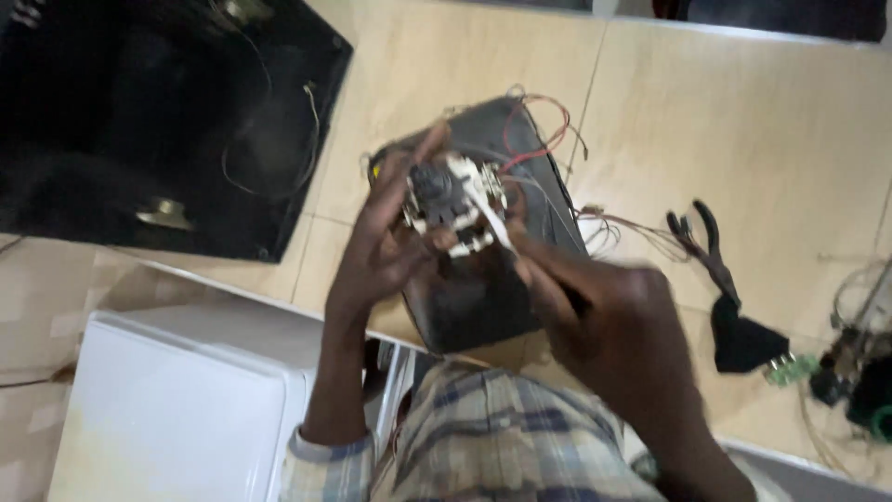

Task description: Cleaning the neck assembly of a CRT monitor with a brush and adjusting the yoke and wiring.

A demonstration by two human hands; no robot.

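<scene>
Mid-way through work on a small white and grey switch unit (452, 206), held up above a dark casing (483, 279) that lies on the counter (743, 121). Left hand (381, 251) wrapped around the unit from the left, thumb and fingers closed on its body. Right hand (604, 325) pinched shut on a thin pale tool or lead (497, 228), tip meeting the unit's right edge; too blurred to tell which. Judged as a probing or freeing step at the unit's terminals, not finished. Next move likely calls for a steady left-hand hold and a fine, controlled push or pull with the right, keeping clear of the red and thin wires (544, 130) trailing from the far end of the casing.

Around: a large black panel (167, 121) far left on the counter, with loose wires and brass-coloured fittings on it. Pliers with dark handles (706, 244) to the right, a black piece (743, 339) just near of them, and a small green part (790, 369) beside that. A tangle of wires and parts (859, 363) at the right edge. A white box-shaped appliance (177, 409) near left, below the counter edge.

In the way: wires bunched close to the unit, liable to snag; the casing directly beneath, leaving little room.
</scene>
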